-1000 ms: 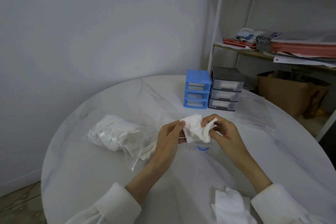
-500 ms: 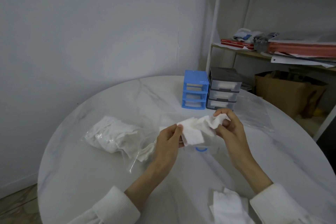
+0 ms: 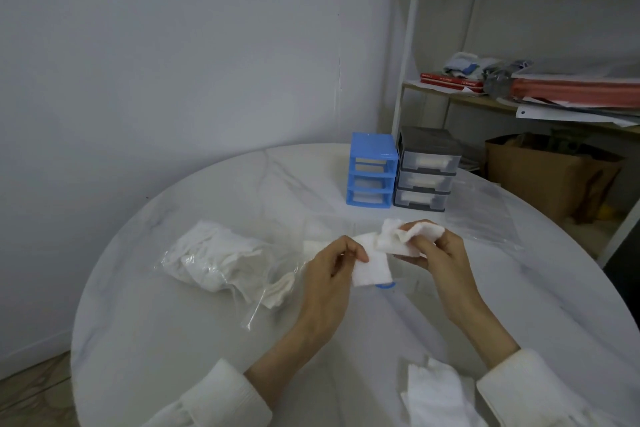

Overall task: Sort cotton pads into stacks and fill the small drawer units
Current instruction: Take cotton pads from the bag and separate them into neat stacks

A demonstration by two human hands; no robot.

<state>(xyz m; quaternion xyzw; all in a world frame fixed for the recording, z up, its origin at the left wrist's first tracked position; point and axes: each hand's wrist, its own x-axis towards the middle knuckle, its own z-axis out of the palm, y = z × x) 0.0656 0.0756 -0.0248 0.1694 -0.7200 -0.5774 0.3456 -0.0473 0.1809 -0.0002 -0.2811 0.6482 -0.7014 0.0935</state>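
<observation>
Beside drawer units [image 3: 398, 172], perhaps empty bag [image 3: 485, 211]

Bare table [image 3: 214, 340] lies open at the near left; the bag of pads [image 3: 214, 258] blocks the left. The blue drawer unit [image 3: 371, 175] and grey drawer unit [image 3: 424, 173] stand touching at the far edge.

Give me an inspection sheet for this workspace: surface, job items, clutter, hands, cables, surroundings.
Surface: round white marble table.
Job's things: blue drawer unit beside grey drawer unit, far side; bag of cotton pads at left; pad stack at near edge.
Clutter: empty clear bag at right.
Hands: left hand pinches flat pad; right hand grips crumpled pads.
Cables: nothing seen.
Surroundings: white wall, shelf with papers, cardboard box.
</observation>
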